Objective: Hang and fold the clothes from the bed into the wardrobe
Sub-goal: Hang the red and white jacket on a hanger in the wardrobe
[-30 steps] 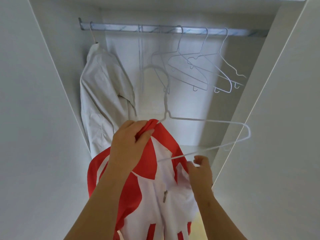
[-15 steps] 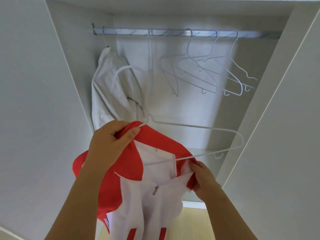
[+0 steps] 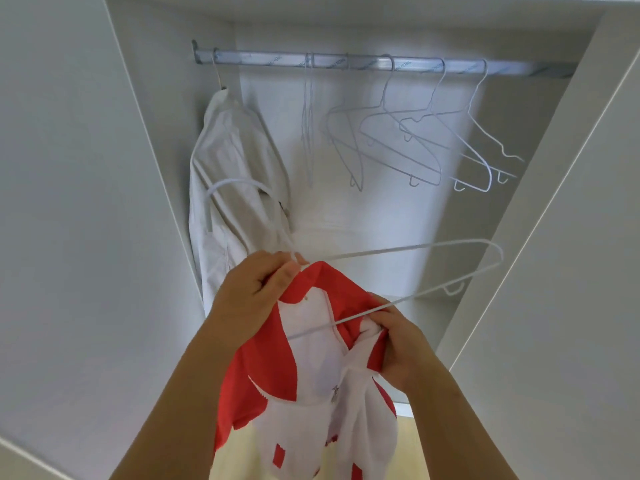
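A red and white zip jacket [image 3: 311, 368] hangs between my hands in front of the open wardrobe. My left hand [image 3: 252, 292] grips its red collar together with the neck of a white wire hanger [image 3: 415, 251]. The hanger's hook curves up to the left, its right end sticks out bare. My right hand [image 3: 398, 337] pinches the jacket's right collar edge against the hanger's lower bar. The left end of the hanger is hidden inside the jacket.
A metal rail [image 3: 363, 62] runs across the wardrobe top. A white garment [image 3: 235, 174] hangs at its left end. Several empty white hangers [image 3: 415, 147] hang along the middle and right. Wardrobe doors stand open on both sides. Wooden floor shows below.
The hanger's hook has swung leftward and the hanger has tilted. My right hand has moved up to the jacket's right collar edge at the hanger bar. The view shifted slightly.
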{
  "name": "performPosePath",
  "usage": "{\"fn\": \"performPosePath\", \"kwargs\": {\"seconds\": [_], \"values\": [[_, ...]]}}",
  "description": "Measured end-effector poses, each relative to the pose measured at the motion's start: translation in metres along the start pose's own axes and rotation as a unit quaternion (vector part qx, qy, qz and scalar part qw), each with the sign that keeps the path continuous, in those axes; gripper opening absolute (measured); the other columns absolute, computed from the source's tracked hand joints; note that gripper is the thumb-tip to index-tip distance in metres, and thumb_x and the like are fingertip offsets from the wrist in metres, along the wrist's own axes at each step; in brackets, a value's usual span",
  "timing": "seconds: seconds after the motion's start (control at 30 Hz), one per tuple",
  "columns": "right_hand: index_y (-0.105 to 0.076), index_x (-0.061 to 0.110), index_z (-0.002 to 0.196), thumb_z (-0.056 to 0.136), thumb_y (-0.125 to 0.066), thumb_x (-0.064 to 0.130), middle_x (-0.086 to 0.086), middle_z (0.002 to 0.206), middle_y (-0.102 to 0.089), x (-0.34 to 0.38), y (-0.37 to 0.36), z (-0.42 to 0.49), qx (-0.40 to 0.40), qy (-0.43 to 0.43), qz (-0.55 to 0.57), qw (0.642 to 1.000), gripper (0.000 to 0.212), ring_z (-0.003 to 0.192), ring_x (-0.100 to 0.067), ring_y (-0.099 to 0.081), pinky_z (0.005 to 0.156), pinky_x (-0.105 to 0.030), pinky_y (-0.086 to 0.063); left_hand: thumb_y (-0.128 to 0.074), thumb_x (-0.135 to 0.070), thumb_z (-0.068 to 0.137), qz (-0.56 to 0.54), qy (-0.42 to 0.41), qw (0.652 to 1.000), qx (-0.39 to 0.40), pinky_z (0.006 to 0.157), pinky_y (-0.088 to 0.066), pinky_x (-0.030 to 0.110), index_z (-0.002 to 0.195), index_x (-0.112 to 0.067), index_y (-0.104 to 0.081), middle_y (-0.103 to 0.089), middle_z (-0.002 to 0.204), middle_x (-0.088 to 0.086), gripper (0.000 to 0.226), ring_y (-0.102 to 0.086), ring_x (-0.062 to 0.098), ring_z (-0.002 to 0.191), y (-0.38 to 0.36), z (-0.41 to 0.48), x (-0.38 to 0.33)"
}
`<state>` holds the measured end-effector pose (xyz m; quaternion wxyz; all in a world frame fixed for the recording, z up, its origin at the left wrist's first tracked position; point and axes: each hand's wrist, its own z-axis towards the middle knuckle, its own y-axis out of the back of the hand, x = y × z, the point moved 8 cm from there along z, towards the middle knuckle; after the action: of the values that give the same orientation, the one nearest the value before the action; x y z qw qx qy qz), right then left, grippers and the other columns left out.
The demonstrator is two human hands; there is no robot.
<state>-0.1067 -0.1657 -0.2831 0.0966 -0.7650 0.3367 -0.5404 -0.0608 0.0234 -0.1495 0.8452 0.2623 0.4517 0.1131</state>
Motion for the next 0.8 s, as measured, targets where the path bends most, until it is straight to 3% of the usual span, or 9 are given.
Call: {"fn": "performPosePath", "kwargs": {"seconds": [0.1,0.23,0.33,0.4,0.5,0.67,0.8], "values": [[-0.068,0.012,0.099,0.087,-0.044,-0.001,-0.011,0.085,-0.073,0.013,0.005,-0.005,0.005,0.023,0.081,0.996,0.030,0.078,-0.025,-0.068,0.071,-0.036,-0.056,-0.048,-0.021,0.095,-0.044,0.017,0.999,-0.025,0.070,-0.035,0.000,0.077,-0.050,-0.054,-0.055,0.069,-0.014,0.035,-0.053,-0.008,0.072,0.003,0.000,0.002],[-0.073,0.016,0.086,0.088,-0.056,0.016,-0.009,0.087,-0.074,0.034,0.009,-0.011,0.019,0.076,0.136,0.988,0.018,0.074,-0.023,-0.072,0.063,-0.035,-0.058,-0.045,-0.021,0.096,-0.080,0.045,0.996,0.005,0.077,-0.033,-0.005,0.091,-0.042,-0.060,-0.062,0.096,-0.018,0.026,-0.053,-0.016,0.091,-0.002,0.002,0.005],[-0.071,0.018,0.083,0.092,-0.056,0.024,-0.004,0.081,-0.074,0.037,0.015,-0.008,-0.014,0.105,0.091,0.990,0.018,0.073,-0.019,-0.071,0.063,-0.032,-0.058,-0.044,-0.019,0.097,-0.133,0.068,0.989,0.021,0.078,-0.033,-0.005,0.088,-0.034,-0.066,-0.065,0.096,-0.023,0.029,-0.053,-0.017,0.094,-0.009,0.003,0.006],[-0.073,0.020,0.078,0.093,-0.055,0.023,-0.003,0.082,-0.073,0.039,0.016,-0.007,-0.028,0.120,0.035,0.992,0.023,0.076,-0.017,-0.070,0.070,-0.033,-0.056,-0.041,-0.023,0.098,-0.163,0.085,0.983,0.005,0.072,-0.036,-0.003,0.083,-0.028,-0.066,-0.065,0.085,-0.023,0.029,-0.056,-0.015,0.084,-0.012,0.003,0.007],[-0.076,0.025,0.071,0.091,-0.057,0.016,0.002,0.081,-0.074,0.038,0.015,-0.006,-0.024,0.134,-0.056,0.989,0.028,0.074,-0.012,-0.070,0.068,-0.030,-0.054,-0.038,-0.023,0.099,-0.188,0.097,0.976,-0.059,0.060,-0.041,0.001,0.079,-0.023,-0.059,-0.061,0.069,-0.019,0.029,-0.055,-0.011,0.065,-0.010,0.003,0.011],[-0.074,0.027,0.084,0.077,-0.063,-0.010,0.001,0.087,-0.074,0.033,0.006,-0.009,0.020,0.125,-0.138,0.982,0.039,0.075,-0.016,-0.071,0.062,-0.029,-0.057,-0.046,-0.014,0.096,-0.273,0.137,0.941,-0.147,0.050,-0.045,0.010,0.083,-0.034,-0.053,-0.057,0.065,-0.012,0.024,-0.054,-0.005,0.053,0.013,0.001,0.034],[-0.074,0.023,0.077,0.081,-0.058,-0.009,0.000,0.081,-0.074,0.037,0.020,-0.006,-0.051,0.146,-0.209,0.966,0.036,0.081,-0.020,-0.067,0.069,-0.030,-0.052,-0.049,-0.011,0.095,-0.253,0.119,0.952,-0.125,0.056,-0.046,0.016,0.078,-0.042,-0.054,-0.058,0.069,-0.010,0.035,-0.054,0.005,0.061,0.032,0.001,0.041]]}}
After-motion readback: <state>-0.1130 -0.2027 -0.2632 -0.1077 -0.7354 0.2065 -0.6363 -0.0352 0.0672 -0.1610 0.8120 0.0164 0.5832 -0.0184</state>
